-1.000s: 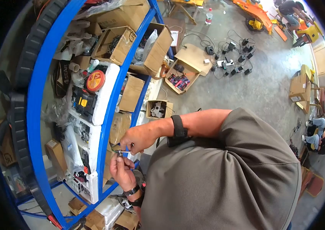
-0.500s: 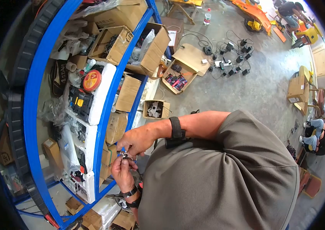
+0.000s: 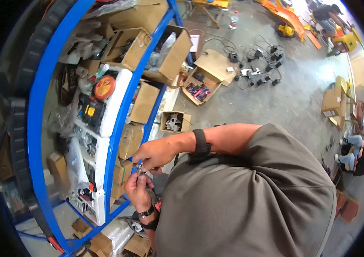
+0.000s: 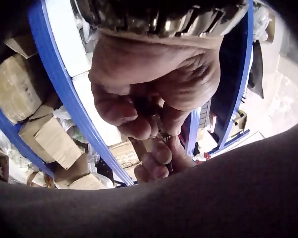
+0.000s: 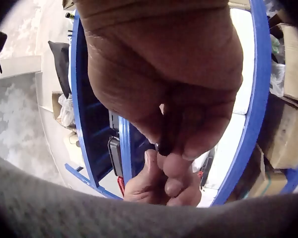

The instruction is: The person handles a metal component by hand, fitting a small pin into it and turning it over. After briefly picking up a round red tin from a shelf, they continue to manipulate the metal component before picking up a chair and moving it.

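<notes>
Fingertips of left hand [image 3: 138, 188] and right hand [image 3: 156, 154] both pinch small shiny metal part [image 3: 139, 168] — steadied, likely, from both ends — beside blue steel shelf post [image 3: 112, 147].

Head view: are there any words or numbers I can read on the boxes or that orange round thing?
Nothing reads clearly.
On the orange round disc: a pale mark, too blurred to read.
On the cardboard box on the floor: a white label, too small.
On the small metal part pinched by left hand and right hand: no writing shows.
</notes>
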`<state>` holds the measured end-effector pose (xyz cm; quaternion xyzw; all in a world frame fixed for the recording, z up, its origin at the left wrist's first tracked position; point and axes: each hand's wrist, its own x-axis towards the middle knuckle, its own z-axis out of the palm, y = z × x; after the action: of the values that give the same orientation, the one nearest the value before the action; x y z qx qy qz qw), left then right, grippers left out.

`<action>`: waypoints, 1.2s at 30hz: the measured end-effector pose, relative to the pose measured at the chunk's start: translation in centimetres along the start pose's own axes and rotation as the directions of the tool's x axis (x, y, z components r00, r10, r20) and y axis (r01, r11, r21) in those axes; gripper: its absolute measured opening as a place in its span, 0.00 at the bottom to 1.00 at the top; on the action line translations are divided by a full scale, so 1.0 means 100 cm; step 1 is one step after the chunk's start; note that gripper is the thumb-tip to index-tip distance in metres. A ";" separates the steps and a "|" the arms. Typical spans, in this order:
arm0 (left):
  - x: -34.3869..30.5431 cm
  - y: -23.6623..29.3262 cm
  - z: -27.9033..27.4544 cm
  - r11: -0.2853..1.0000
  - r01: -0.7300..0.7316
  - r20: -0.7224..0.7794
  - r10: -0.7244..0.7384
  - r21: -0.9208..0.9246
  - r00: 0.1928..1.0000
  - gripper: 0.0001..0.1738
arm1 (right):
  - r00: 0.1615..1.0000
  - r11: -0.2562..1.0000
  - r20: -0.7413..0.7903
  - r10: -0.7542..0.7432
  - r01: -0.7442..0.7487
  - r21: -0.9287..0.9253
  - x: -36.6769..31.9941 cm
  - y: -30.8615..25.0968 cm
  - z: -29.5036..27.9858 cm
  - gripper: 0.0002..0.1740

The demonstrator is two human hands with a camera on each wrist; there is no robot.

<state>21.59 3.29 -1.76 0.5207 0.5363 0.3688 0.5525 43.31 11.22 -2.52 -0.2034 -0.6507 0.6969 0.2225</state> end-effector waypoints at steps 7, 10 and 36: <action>0.003 0.016 -0.002 0.991 0.000 -0.077 0.011 0.136 0.997 0.09 | 0.996 0.994 -0.078 0.046 -0.038 0.106 -0.002 -0.010 0.001 0.18; 0.001 0.024 -0.001 0.996 -0.023 -0.087 0.031 0.087 0.996 0.13 | 0.995 0.992 -0.100 -0.016 0.028 0.124 -0.005 -0.009 -0.002 0.16; -0.013 0.039 0.005 0.937 -0.219 -0.196 0.277 0.272 0.941 0.14 | 0.964 0.943 -0.231 -0.128 0.046 -0.330 -0.006 -0.035 0.009 0.09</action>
<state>22.44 2.66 2.20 0.6023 0.5682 0.4247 0.3662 43.41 10.35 1.05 -0.2936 -0.7309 0.5397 0.2972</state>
